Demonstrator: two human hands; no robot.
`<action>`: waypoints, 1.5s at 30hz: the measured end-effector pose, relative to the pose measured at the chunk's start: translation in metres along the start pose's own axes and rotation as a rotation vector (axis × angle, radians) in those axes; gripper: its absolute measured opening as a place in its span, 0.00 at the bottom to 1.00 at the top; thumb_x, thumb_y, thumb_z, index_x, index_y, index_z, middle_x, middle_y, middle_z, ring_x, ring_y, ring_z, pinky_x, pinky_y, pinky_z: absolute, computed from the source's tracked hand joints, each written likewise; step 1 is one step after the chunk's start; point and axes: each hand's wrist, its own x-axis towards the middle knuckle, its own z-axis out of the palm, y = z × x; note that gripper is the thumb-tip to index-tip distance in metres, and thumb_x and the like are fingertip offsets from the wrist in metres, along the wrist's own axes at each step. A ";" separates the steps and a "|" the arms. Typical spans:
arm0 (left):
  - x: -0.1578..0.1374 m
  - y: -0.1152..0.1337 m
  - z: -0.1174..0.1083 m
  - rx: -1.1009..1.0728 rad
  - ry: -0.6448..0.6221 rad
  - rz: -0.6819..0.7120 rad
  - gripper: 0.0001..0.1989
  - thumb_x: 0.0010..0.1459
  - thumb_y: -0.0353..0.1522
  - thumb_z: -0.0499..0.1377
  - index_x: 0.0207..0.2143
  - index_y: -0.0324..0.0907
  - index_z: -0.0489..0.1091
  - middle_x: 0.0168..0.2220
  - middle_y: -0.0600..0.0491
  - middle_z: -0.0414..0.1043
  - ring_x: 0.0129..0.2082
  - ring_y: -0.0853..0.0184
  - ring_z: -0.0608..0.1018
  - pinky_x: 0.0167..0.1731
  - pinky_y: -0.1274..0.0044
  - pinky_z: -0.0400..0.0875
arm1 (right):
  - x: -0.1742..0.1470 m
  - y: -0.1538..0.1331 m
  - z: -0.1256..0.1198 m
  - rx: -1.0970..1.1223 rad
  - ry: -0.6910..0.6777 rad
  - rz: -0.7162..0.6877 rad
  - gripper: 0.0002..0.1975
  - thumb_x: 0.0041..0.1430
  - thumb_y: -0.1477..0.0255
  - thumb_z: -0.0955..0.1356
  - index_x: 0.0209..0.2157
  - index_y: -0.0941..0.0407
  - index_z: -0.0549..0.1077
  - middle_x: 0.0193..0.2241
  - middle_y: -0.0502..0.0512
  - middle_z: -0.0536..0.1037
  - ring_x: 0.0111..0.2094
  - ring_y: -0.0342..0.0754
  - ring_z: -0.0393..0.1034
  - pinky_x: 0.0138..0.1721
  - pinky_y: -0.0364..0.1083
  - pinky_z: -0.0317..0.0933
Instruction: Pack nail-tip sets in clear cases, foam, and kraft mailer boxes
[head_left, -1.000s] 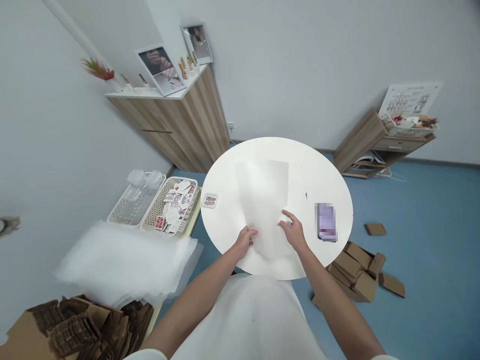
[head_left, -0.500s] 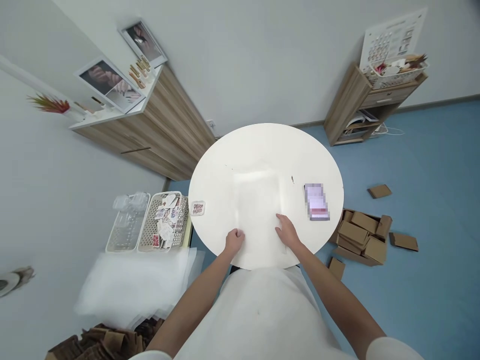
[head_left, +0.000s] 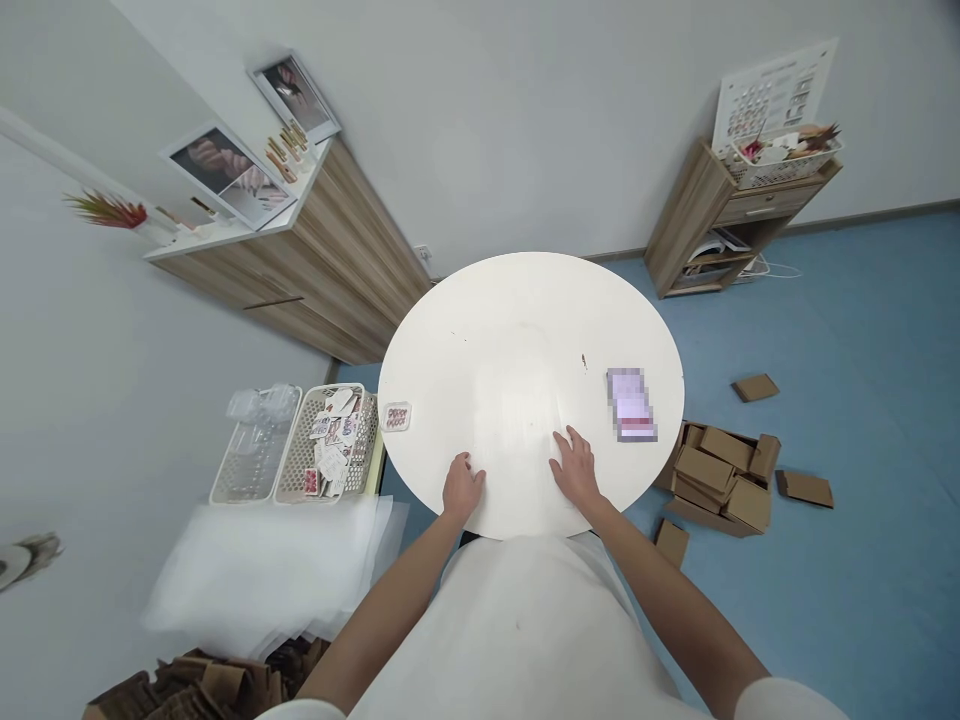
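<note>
A thin, see-through whitish sheet (head_left: 517, 410) lies flat on the white round table (head_left: 525, 290); its edges are faint against the tabletop. My left hand (head_left: 463, 488) rests at the sheet's near left edge, thumb and fingers apart and slightly bent, gripping nothing that I can see. On the right edge lies my right hand (head_left: 576, 472), its fingers spread and pointing forward. A small clear box of press-on nails (head_left: 396, 416) is on the table's left side. Toward the right side is a phone (head_left: 631, 405) with a blurred-out screen.
Left of the table stand a white basket of cards (head_left: 330, 450) and a basket of clear boxes (head_left: 255, 445). Nearer is a stack of translucent foam sheets (head_left: 270, 570). Cardboard boxes (head_left: 720, 475) fill a carton on the right floor. A wooden cabinet (head_left: 352, 260) stands far left.
My left hand has opened from a pinch and moved slightly forward. My right hand's fingers have spread more. The sheet now lies flatter, with fainter edges. The view has shifted slightly.
</note>
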 end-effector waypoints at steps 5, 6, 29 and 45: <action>-0.016 -0.001 -0.001 0.097 0.022 0.321 0.20 0.52 0.34 0.51 0.49 0.43 0.59 0.53 0.45 0.57 0.54 0.57 0.58 0.52 0.68 0.50 | -0.019 -0.004 -0.005 -0.014 0.005 -0.121 0.21 0.54 0.73 0.58 0.51 0.54 0.59 0.54 0.60 0.59 0.54 0.55 0.51 0.49 0.56 0.49; -0.019 -0.001 -0.001 0.093 -0.012 0.374 0.19 0.52 0.34 0.51 0.48 0.44 0.60 0.54 0.46 0.57 0.56 0.58 0.56 0.53 0.68 0.47 | -0.022 -0.005 -0.005 -0.022 -0.016 -0.160 0.20 0.54 0.73 0.58 0.51 0.54 0.59 0.54 0.59 0.60 0.55 0.55 0.51 0.50 0.56 0.48; -0.021 -0.007 0.012 0.048 -0.057 0.388 0.17 0.53 0.34 0.52 0.46 0.47 0.63 0.57 0.48 0.52 0.59 0.58 0.49 0.56 0.66 0.39 | -0.020 -0.010 -0.004 -0.144 -0.166 -0.277 0.14 0.54 0.74 0.58 0.43 0.55 0.65 0.54 0.59 0.60 0.57 0.54 0.49 0.50 0.57 0.45; -0.011 -0.043 0.007 0.139 0.165 0.361 0.24 0.57 0.39 0.45 0.55 0.40 0.52 0.60 0.44 0.46 0.60 0.57 0.47 0.53 0.62 0.49 | -0.003 -0.067 -0.003 -0.123 -0.094 -0.405 0.14 0.56 0.72 0.58 0.44 0.55 0.65 0.52 0.59 0.62 0.52 0.53 0.53 0.48 0.54 0.49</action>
